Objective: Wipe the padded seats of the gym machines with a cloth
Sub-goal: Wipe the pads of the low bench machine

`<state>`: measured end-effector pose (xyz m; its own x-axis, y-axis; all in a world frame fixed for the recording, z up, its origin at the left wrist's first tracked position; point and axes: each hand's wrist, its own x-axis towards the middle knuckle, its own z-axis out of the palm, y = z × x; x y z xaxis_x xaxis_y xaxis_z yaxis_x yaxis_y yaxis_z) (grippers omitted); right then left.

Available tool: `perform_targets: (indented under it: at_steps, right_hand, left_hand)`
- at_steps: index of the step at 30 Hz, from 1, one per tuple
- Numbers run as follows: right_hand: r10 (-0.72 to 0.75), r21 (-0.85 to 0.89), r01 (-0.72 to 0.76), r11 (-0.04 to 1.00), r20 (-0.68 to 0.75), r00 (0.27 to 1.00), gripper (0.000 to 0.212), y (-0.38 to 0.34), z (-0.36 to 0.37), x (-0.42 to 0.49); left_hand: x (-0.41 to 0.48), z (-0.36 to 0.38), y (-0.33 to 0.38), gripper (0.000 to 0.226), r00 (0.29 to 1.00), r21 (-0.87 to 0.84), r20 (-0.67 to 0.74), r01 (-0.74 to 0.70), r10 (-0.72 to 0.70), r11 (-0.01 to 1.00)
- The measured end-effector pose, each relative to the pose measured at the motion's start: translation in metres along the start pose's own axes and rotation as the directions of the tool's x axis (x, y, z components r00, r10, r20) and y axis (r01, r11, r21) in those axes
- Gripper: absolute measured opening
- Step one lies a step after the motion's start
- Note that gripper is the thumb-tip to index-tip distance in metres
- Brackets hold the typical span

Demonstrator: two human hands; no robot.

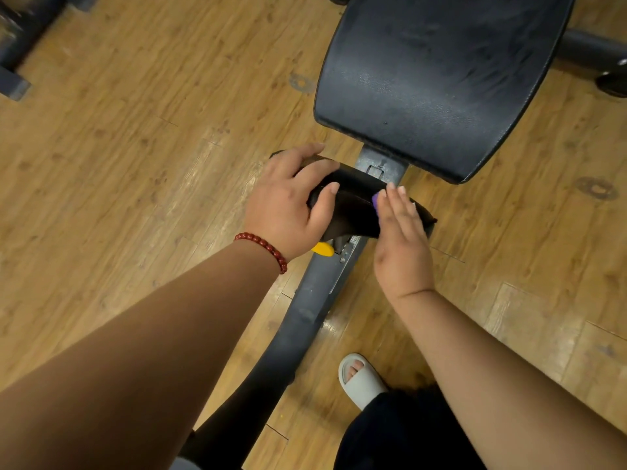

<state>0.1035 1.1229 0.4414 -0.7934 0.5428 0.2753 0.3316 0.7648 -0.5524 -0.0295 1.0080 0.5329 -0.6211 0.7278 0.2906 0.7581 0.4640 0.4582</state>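
A large black padded seat (pixel 437 72) of a gym machine fills the upper right. Below it, across the machine's grey frame (pixel 315 293), lies a smaller black roller pad (pixel 353 201). My left hand (pixel 291 205) grips the pad's left end, fingers curled over its top. My right hand (pixel 400 232) lies flat on the pad's right part, fingers together. A small purple bit of cloth (pixel 376 199) peeks out at my right fingertips; the remainder of the cloth is hidden under the hand.
Wooden plank floor (pixel 135 147) all around. A yellow adjustment knob (pixel 324 249) sits under the pad on the frame. My foot in a pale slipper (pixel 361 379) stands right of the frame. Another machine's dark base (pixel 17 45) is at top left, a black leg (pixel 597 59) at right.
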Motion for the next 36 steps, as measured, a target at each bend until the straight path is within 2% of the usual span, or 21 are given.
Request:
perform_targets:
  at_steps: [4,6,8,9,11,13,17,19,22,24,26,27,28,30,32,33,34,36]
  right_hand:
    - [0.220,0.096,-0.216,0.972,-0.030,0.975,0.053,-0.003,0.000,-0.004]
    - [0.161,0.135,-0.157,0.978,-0.019,0.987,0.044,-0.010,0.003,-0.007]
    - [0.099,0.084,-0.099,0.991,0.009,0.995,0.043,-0.002,0.001,-0.006]
    - [0.115,0.038,-0.115,0.993,0.000,0.993,0.043,0.005,-0.003,-0.004]
    - [0.239,0.010,-0.238,0.971,-0.038,0.970,0.043,0.017,-0.011,0.002]
    - [0.347,0.073,-0.344,0.936,-0.027,0.938,0.040,0.021,-0.014,0.005]
    - [0.278,0.153,-0.271,0.950,-0.021,0.960,0.046,0.010,-0.005,0.003]
    - [0.297,0.184,-0.287,0.940,-0.026,0.955,0.052,0.011,-0.002,0.005]
    - [0.284,0.210,-0.256,0.943,-0.112,0.952,0.044,0.019,0.000,0.008]
    - [0.384,0.280,-0.335,0.900,-0.143,0.912,0.037,0.023,0.001,0.010]
    - [0.544,0.378,-0.465,0.800,-0.132,0.829,0.034,0.023,0.001,0.011]
    - [0.540,0.367,-0.465,0.806,-0.132,0.832,0.034,0.023,0.002,0.010]
    - [0.463,0.313,-0.406,0.859,-0.134,0.876,0.035,0.023,0.001,0.008]
    - [0.167,0.129,-0.155,0.979,-0.090,0.982,0.037,0.028,-0.002,-0.001]
    - [-0.112,-0.037,0.111,0.993,-0.021,0.993,0.039,0.042,-0.006,-0.005]
    - [-0.194,-0.079,0.193,0.978,0.006,0.981,0.041,0.049,-0.008,-0.005]
    - [-0.226,-0.089,0.227,0.970,0.025,0.974,0.042,0.054,-0.010,-0.003]
    - [-0.156,-0.025,0.156,0.987,0.030,0.987,0.042,0.056,-0.012,-0.002]
  left_hand:
    - [-0.003,0.003,0.001,0.035,0.993,0.160,-0.092,-0.055,0.070,0.986]
    - [-0.004,0.005,0.006,0.033,0.990,0.202,-0.123,-0.042,0.068,0.978]
    - [-0.005,0.006,0.011,0.032,0.989,0.219,-0.141,-0.011,0.043,0.976]
    - [-0.006,0.006,0.014,0.032,0.989,0.223,-0.145,0.007,0.026,0.975]
    - [-0.008,0.007,0.020,0.032,0.988,0.224,-0.152,0.044,-0.010,0.974]
    - [-0.011,0.008,0.028,0.034,0.984,0.219,-0.163,0.108,-0.072,0.970]
    - [-0.011,0.021,0.052,0.041,0.954,0.240,-0.159,0.287,-0.254,0.927]
    - [-0.011,0.030,0.058,0.042,0.947,0.321,-0.183,0.311,-0.263,0.895]
    - [-0.013,0.034,0.053,0.036,0.952,0.341,-0.219,0.278,-0.212,0.898]
    - [-0.015,0.034,0.048,0.033,0.963,0.350,-0.201,0.243,-0.181,0.905]
    - [-0.015,0.035,0.046,0.030,0.970,0.377,-0.189,0.216,-0.154,0.900]
    - [-0.015,0.035,0.045,0.028,0.971,0.396,-0.195,0.208,-0.140,0.894]
    - [-0.014,0.037,0.043,0.027,0.971,0.412,-0.204,0.202,-0.126,0.889]
    - [-0.014,0.038,0.042,0.025,0.970,0.422,-0.218,0.195,-0.110,0.885]
    - [-0.014,0.038,0.043,0.024,0.967,0.424,-0.231,0.199,-0.107,0.884]
    - [-0.013,0.037,0.044,0.023,0.966,0.424,-0.235,0.205,-0.112,0.882]
    - [-0.013,0.036,0.045,0.023,0.965,0.425,-0.235,0.206,-0.113,0.882]
    - [-0.013,0.035,0.046,0.022,0.976,0.454,-0.205,0.160,-0.072,0.877]
